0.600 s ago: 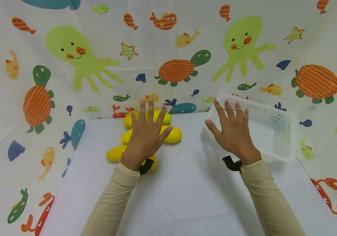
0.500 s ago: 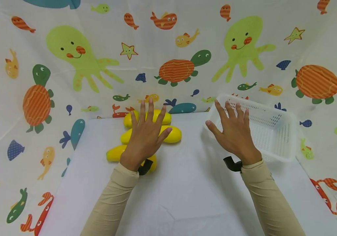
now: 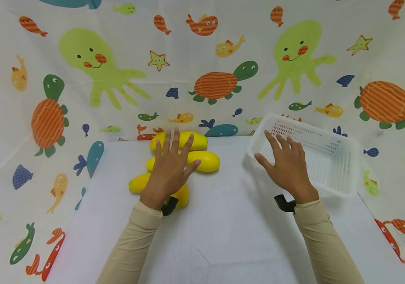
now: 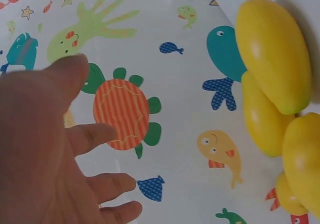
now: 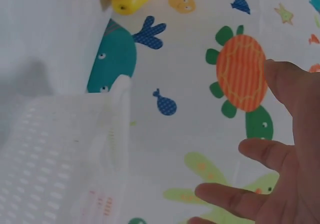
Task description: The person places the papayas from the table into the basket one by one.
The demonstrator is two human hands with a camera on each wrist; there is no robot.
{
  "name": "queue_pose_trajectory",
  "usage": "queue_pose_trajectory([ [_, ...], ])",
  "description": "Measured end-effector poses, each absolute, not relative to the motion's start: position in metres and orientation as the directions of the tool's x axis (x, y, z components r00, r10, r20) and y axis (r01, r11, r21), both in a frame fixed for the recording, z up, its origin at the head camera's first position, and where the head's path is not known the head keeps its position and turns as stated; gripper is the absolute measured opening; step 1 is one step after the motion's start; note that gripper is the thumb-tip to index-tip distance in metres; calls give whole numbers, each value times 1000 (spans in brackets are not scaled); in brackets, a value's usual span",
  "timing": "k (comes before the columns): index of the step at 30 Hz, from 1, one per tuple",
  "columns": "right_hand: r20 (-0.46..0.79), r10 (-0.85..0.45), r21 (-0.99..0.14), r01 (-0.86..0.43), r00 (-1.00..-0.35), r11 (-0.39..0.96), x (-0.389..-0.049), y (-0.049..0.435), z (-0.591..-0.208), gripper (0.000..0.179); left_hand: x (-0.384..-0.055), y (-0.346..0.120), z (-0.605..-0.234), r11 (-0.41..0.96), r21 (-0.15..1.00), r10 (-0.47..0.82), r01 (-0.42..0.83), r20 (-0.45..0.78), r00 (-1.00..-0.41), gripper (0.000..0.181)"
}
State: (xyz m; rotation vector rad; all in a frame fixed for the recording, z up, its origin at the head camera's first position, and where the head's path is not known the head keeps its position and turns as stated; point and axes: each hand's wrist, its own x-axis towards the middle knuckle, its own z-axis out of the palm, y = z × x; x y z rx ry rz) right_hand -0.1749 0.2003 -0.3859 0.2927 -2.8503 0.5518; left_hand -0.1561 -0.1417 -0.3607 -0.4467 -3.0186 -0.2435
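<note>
My left hand (image 3: 170,169) hovers over several smooth yellow fruits that look like mangoes, fingers spread and holding nothing. It partly hides the middle fruit (image 3: 206,161) and the front fruit (image 3: 139,183); another fruit (image 3: 195,141) lies at the table's back edge. In the left wrist view the yellow fruits (image 4: 275,54) appear at the right, apart from my fingers. My right hand (image 3: 287,165), also spread and holding nothing, is above the near left side of a white perforated plastic basket (image 3: 351,165). The right wrist view shows the basket wall (image 5: 45,154) apart from the fingers.
A white cloth covers the table (image 3: 223,236). Behind and beside it hangs a curtain (image 3: 184,47) printed with sea animals, meeting the table's back edge close to the fruits and basket. A black wrist mount (image 3: 285,203) sits under the right wrist.
Both hands have lowered slightly and drawn a little toward me, with fingers a bit more bent. The right hand has also shifted slightly right. The fruits and basket stay in place; the head view shifts slightly.
</note>
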Motion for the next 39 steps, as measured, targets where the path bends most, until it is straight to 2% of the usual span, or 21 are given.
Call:
queue_pose_trajectory([
  [15,236,-133,-330,-208,-963,921,-172,217,-408,71,-153,-173,-393,943,244,198,229,143,-970,78],
  [29,240,-141,-340,-219,-960,914,-168,236,-434,69,-136,-198,-422,935,314,121,166,158,-980,77],
  [39,262,-136,-369,-229,-956,901,-164,244,-447,60,-123,-216,-440,922,362,65,135,199,-978,74],
])
